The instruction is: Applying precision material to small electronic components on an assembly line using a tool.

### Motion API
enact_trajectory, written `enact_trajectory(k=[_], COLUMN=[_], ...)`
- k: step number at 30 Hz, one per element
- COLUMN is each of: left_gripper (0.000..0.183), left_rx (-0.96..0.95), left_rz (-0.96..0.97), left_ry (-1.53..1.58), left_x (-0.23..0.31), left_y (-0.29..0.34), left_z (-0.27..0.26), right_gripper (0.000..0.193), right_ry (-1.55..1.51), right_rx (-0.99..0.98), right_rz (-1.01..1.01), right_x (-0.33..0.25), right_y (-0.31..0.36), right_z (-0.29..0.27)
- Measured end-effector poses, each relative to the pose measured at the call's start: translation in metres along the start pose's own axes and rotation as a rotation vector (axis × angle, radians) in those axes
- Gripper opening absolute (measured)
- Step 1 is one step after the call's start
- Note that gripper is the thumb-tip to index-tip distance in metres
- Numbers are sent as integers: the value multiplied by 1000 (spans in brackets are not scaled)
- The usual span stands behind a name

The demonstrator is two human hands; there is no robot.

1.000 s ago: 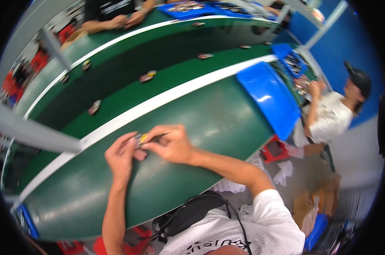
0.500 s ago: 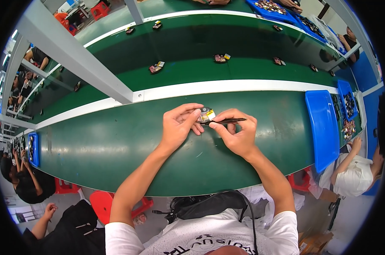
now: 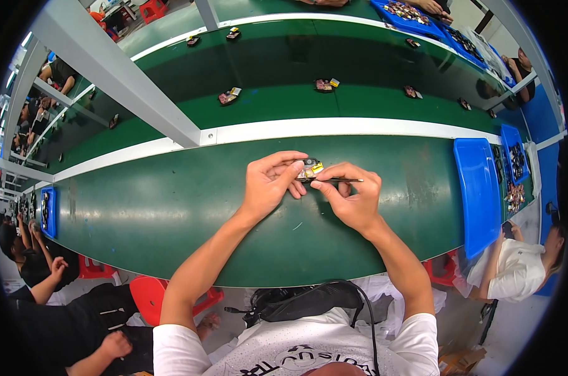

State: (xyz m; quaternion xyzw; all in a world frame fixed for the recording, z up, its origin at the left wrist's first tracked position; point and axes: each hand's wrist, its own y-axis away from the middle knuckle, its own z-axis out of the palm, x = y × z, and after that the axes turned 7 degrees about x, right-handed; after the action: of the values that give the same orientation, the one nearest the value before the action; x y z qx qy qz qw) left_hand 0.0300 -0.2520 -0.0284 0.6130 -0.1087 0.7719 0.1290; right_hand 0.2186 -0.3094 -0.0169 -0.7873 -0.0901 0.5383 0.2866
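Near the middle of the green bench, my left hand (image 3: 268, 188) is closed around the edge of a small open electronic unit (image 3: 308, 170) with a black shell and a yellow-and-white piece. Its thumb presses on the near face. My right hand (image 3: 354, 195) pinches a slim dark tool (image 3: 354, 180), which looks like tweezers, between thumb and fingers. The tool lies almost level, its inner end at the unit's right lower edge. Fingers hide the exact contact point and part of the unit.
Beyond a white rail (image 3: 334, 127) runs a dark green belt (image 3: 277, 59) carrying several similar units, one (image 3: 326, 84) straight ahead. A blue tray (image 3: 478, 194) stands at the right end, another (image 3: 48, 213) at far left. A grey post (image 3: 127, 81) slants in at the left. Co-workers sit on both sides.
Both hands have shifted slightly right in the picture, still holding the unit and tool. The view has tilted a little. At lower left, a co-worker's arms have moved; at right, another has changed posture.
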Motion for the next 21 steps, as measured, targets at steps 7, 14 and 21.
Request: enact_trajectory(k=[7, 14, 21], left_gripper=[25, 28, 25], left_rx=[-11, -58, -30], left_rz=[-21, -39, -69], left_ry=[-3, -11, -62], left_x=[1, 5, 4], left_y=[0, -2, -3], left_z=[1, 1, 2], right_gripper=[15, 15, 15], right_ry=[9, 27, -1], right_rx=[37, 34, 29], right_rz=[-14, -37, -155], right_x=[-3, -3, 1], right_y=[0, -2, -2], right_z=[0, -2, 2])
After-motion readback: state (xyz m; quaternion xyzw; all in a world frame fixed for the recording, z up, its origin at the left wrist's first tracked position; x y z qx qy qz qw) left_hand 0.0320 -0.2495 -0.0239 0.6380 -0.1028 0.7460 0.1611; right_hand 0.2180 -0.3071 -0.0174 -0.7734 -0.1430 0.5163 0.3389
